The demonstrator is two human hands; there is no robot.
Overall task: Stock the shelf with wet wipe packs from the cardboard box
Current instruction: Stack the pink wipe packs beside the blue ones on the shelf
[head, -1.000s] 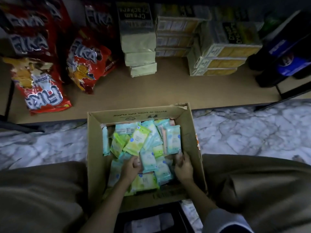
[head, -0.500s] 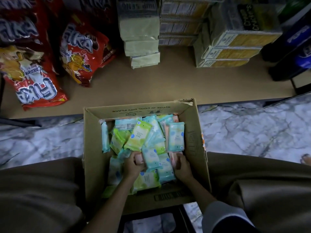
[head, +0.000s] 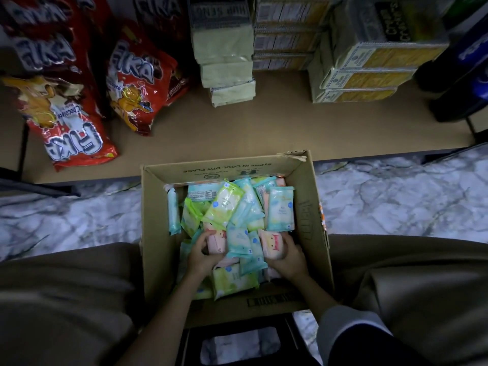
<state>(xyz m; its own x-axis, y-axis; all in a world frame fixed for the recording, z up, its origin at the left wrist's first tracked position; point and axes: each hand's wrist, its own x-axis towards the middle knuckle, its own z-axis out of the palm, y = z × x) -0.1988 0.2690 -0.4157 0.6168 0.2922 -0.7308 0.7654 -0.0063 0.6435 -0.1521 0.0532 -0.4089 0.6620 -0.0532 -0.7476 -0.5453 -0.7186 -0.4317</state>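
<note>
Both curled onto pink wet wipe packs: left hand [head: 203, 256] and right hand [head: 286, 256]; shelf [head: 290, 128] at 12 o'clock.

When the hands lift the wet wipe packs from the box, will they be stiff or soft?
Probably soft: the wet wipe packs look like pillowy film pouches, lying bent and overlapping. Likely a bit slippery, since the wrappers shine. Unlikely to roll, being flat.

Bare shelf [head: 277, 128] strip mid-frame above the box [head: 311, 207], snack bags [head: 79, 122] blocking upper left, cracker stacks [head: 364, 70] upper centre and right, bottles [head: 464, 83] far right
</note>
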